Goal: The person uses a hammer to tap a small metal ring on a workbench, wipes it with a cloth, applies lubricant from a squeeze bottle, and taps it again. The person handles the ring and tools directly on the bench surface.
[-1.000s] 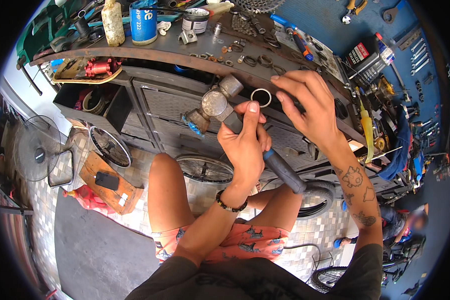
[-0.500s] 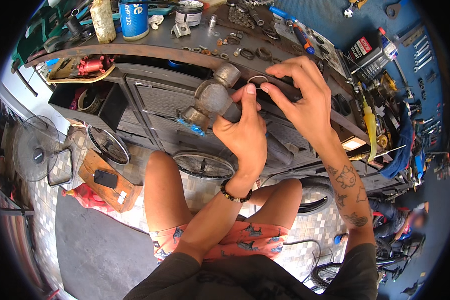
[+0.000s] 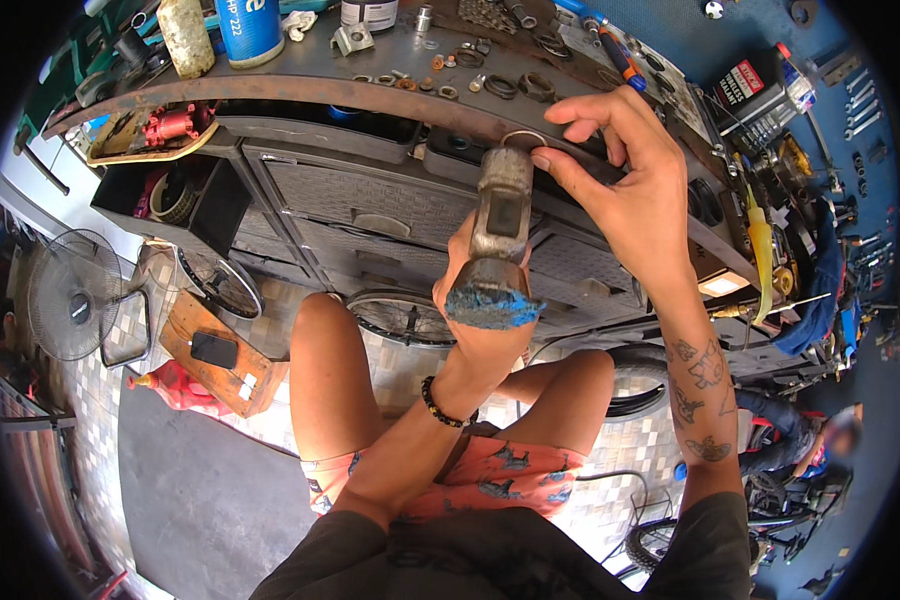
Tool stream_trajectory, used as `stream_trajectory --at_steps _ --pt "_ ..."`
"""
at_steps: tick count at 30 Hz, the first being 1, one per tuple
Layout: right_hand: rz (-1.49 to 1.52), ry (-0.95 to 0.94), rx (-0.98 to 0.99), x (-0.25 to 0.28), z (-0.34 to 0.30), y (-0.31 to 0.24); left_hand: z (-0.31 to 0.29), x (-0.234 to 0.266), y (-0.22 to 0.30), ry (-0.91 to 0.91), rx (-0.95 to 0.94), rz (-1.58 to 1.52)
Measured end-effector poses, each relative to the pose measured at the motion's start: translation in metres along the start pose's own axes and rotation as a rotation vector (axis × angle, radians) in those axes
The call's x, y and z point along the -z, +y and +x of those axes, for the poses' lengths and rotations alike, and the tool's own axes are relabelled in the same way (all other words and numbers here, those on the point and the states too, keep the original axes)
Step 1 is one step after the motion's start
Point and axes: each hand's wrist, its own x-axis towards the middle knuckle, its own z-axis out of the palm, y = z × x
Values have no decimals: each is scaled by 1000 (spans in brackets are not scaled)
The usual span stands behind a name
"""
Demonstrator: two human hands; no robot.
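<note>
My left hand [image 3: 475, 325] is closed around the handle of a steel hammer [image 3: 498, 215], whose head points up at the edge of the workbench [image 3: 370, 95] and whose blue-tipped handle end faces me. My right hand [image 3: 625, 185] pinches a small metal ring [image 3: 523, 140] against the bench edge, right above the hammer head. The fingertips partly hide the ring.
On the bench top lie several washers and rings [image 3: 500, 85], a blue can [image 3: 250, 28], a pale bottle [image 3: 185, 38] and tools. Metal drawers [image 3: 370, 205] sit under it. A fan [image 3: 70, 305], a wooden board with a phone [image 3: 215, 350] and bicycle wheels [image 3: 400, 320] stand on the floor. A person sits at the lower right [image 3: 820, 450].
The hammer has swung from lying across to pointing head-up at the bench edge. My right hand has moved the ring up against that edge.
</note>
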Motion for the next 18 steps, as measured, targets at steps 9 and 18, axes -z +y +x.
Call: stream_trajectory --at_steps 9,18 --pt "-4 5 13 1 -1 1 21 -2 3 26 -17 187" --pt "-10 8 8 1 -1 3 21 0 4 -3 47 195"
